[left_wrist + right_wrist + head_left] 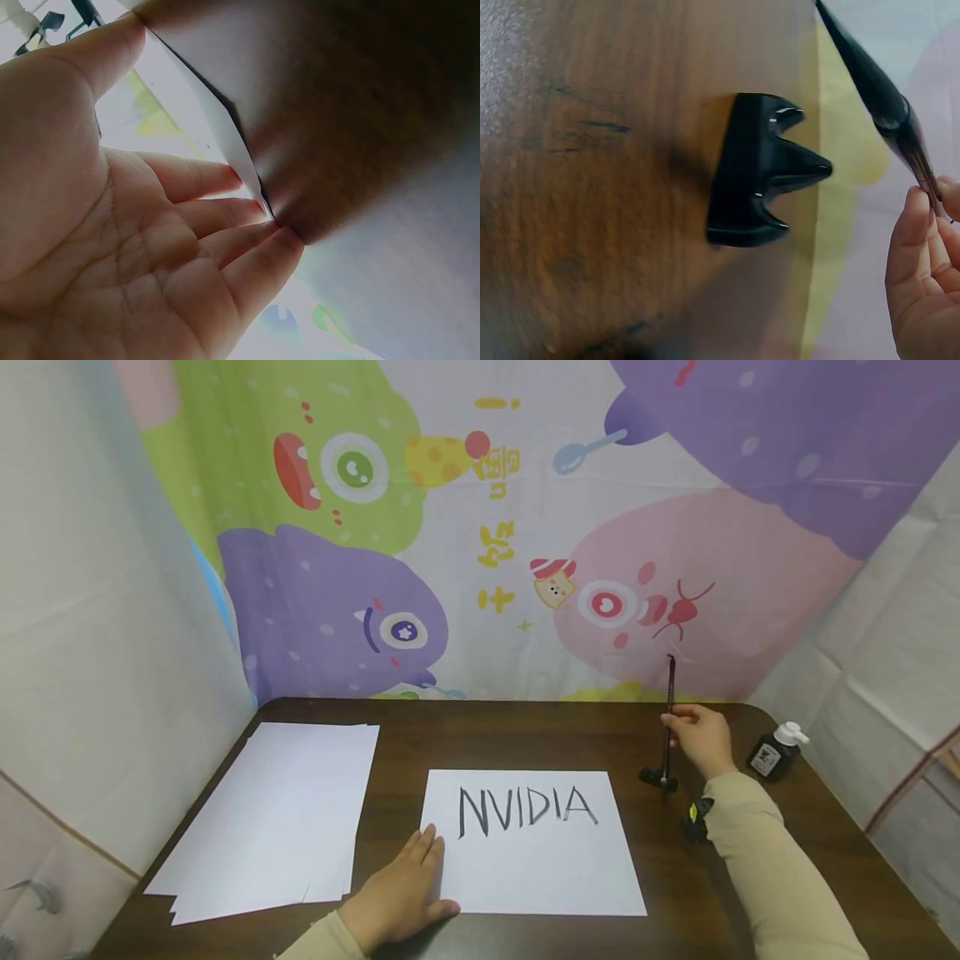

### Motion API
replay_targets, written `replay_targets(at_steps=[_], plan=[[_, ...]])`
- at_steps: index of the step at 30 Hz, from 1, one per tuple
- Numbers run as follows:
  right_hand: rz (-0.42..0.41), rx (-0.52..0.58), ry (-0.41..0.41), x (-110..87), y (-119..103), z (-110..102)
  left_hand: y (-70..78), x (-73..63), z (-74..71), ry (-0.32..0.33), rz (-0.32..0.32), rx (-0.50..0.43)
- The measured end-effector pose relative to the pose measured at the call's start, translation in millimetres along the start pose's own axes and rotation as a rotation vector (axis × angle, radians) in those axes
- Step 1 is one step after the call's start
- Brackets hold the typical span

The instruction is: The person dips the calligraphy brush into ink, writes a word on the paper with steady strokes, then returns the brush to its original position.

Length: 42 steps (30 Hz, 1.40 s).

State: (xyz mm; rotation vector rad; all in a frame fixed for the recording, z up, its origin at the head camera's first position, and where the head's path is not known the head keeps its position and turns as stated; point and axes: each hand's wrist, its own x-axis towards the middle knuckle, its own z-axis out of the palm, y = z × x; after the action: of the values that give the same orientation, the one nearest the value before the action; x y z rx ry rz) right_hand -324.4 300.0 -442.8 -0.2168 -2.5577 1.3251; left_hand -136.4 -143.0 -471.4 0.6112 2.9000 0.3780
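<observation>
Between thumb and fingers my right hand (701,739) pinches the handle of an ink brush (670,693), which stands near upright in the head view. Its dark bristle head (881,97) shows in the right wrist view. Close by, a glossy black brush rest (765,176) with pointed prongs stands on the table; in the right wrist view the brush is apart from it. My left hand (401,885) rests with extended fingers on the left edge of a white sheet (540,877). That sheet bears "NVIDIA" in black strokes.
A stack of white paper (277,810) lies at the left of the dark wooden table (480,739). At the right stands a black ink bottle (772,756) with a white cap. A cartoon-printed curtain (480,652) hangs behind the table.
</observation>
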Motion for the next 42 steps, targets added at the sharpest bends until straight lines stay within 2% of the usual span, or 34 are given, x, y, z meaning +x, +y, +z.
replay_targets(at_steps=[5,15,35,42], plan=[[0.018,-0.009,-0.026,-0.8,4,8,0.1,-0.1,-1.0,0.002,0.002,-0.001],[0.059,-0.095,-0.086,-4.0,9,18,0.4,0.7,-2.5,0.005,0.007,0.003],[0.068,-0.180,-0.128,-11.3,20,26,0.0,-0.4,-2.4,0.004,0.016,-0.001],[0.059,-0.228,-0.108,-12.5,25,29,0.2,-0.9,-1.5,-0.004,0.012,-0.008]])
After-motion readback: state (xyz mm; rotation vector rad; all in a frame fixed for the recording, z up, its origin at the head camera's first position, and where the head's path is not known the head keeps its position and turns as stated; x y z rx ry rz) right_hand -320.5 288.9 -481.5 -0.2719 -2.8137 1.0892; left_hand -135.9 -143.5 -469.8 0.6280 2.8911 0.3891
